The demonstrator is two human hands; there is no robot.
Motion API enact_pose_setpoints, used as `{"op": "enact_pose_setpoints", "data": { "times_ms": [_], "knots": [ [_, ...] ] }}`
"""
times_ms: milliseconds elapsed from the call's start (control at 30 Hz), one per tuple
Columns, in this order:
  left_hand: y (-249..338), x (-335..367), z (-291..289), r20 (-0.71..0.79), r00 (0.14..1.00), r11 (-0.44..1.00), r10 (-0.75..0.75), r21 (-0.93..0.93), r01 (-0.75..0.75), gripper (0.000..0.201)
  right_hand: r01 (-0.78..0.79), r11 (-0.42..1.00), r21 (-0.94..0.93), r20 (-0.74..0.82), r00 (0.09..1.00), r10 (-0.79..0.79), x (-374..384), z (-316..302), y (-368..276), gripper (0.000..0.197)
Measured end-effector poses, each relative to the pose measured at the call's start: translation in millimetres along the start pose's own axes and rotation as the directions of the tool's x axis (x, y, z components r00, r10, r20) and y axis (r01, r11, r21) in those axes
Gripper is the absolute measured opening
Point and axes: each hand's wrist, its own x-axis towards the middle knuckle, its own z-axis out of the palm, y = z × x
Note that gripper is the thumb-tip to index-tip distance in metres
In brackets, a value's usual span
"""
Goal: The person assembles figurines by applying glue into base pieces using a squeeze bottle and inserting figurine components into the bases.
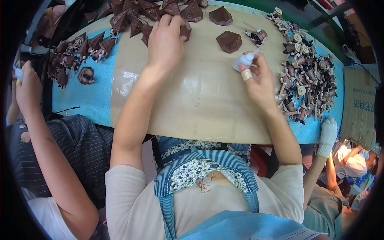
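At the far side of the table, my left hand [166,40] has its fingers curled over a dark brown faceted piece [185,32], partly hidden under them. More brown faceted pieces [150,11] lie heaped around and beyond it. My right hand [258,76] grips a small white squeeze bottle [244,61], its thin nozzle pointing up and to the right; tape wraps the thumb. Just past the bottle rest a separate brown faceted piece [229,41] and a small figurine [258,37] lying on its side. Another loose faceted piece [221,16] sits farther back.
A dense pile of figurines [304,76] covers the table's right side. Figurines with pointed brown tops [74,52] cluster at the left on a blue surface. A co-worker's hand [30,86] holds a bottle at far left; a gloved hand [329,130] touches the right edge, near a cardboard box [360,104].
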Motion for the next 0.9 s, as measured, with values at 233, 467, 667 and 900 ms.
{"op": "enact_pose_setpoints", "data": {
  "times_ms": [233,467,667,900],
  "knots": [
    [49,-79,-29,0.112,0.977,0.923,-0.182,-0.324,0.209,0.046,-0.054,0.922,0.383,0.011,0.998,0.054,-19,-20,-23,0.028],
    [53,-107,-21,0.064,0.997,0.966,-0.042,-0.254,0.057,0.041,-0.110,0.937,0.331,0.065,0.993,0.093,-44,-34,-35,0.038],
    [80,-116,-36,0.327,0.929,0.293,-0.173,-0.883,0.366,0.069,-0.046,0.988,0.145,0.091,0.995,0.033,-62,-45,-68,0.034],
    [96,-115,-48,0.525,0.850,-0.068,0.033,-0.848,0.526,0.070,0.352,0.909,-0.223,0.202,0.929,-0.310,-62,-48,-106,0.031]
  ]
}}
